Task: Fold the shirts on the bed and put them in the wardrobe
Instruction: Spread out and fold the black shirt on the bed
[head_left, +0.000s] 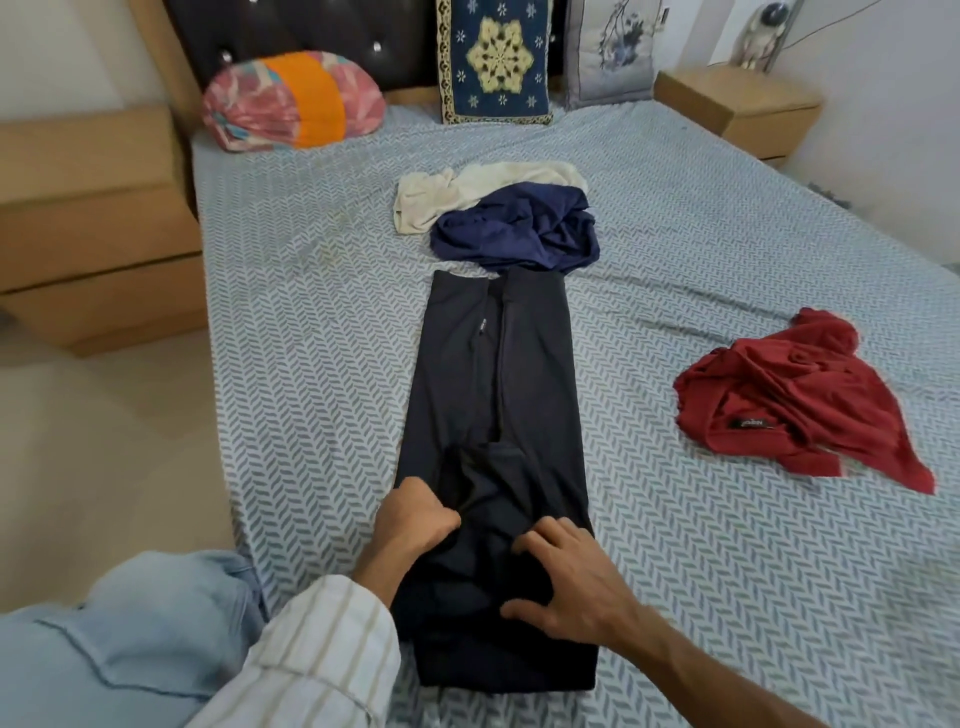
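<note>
While the left hand (415, 512) pinches the black shirt (493, 405) and the right hand (576, 577) lies spread, lift both near corners evenly toward the collar.

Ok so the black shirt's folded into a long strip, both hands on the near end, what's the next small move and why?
Probably lift the near hem and fold it up toward the collar. The black shirt already lies as a narrow strip with its sides folded in, and the left hand and right hand both sit on its near end.
</note>
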